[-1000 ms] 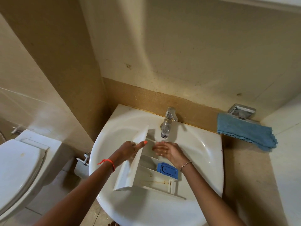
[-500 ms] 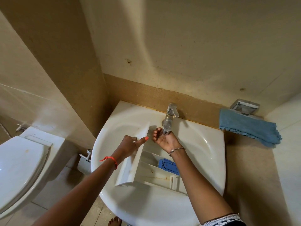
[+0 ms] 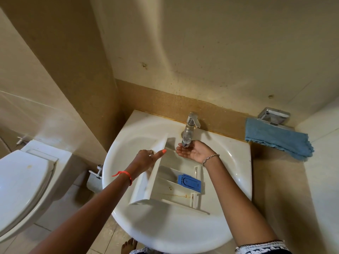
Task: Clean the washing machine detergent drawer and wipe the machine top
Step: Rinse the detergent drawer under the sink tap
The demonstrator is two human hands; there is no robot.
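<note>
The detergent drawer [image 3: 165,187] lies in the white sink [image 3: 128,136], compartments open upward, with a blue insert [image 3: 189,182] in the right-hand part. Its tall front panel stands on the left, running from near-left to far. The body reaches away to the right, so the drawer faces left and its back end points right.

The left hand [image 3: 145,159] grips the far half of that panel, fingers curled over it and thumb laid straight along the edge. The right hand [image 3: 192,150] is palm-up under the spout of the tap [image 3: 190,129], its fingers relaxed, close together and holding nothing.

The drawer fills the middle of the basin, with bare porcelain left of the panel and along the near rim. The beige wall sits just behind the tap (stained in places), and a wall corner juts in at the sink's left. A blue cloth [image 3: 277,142] hangs on the right and a toilet [image 3: 22,180] stands on the left.
</note>
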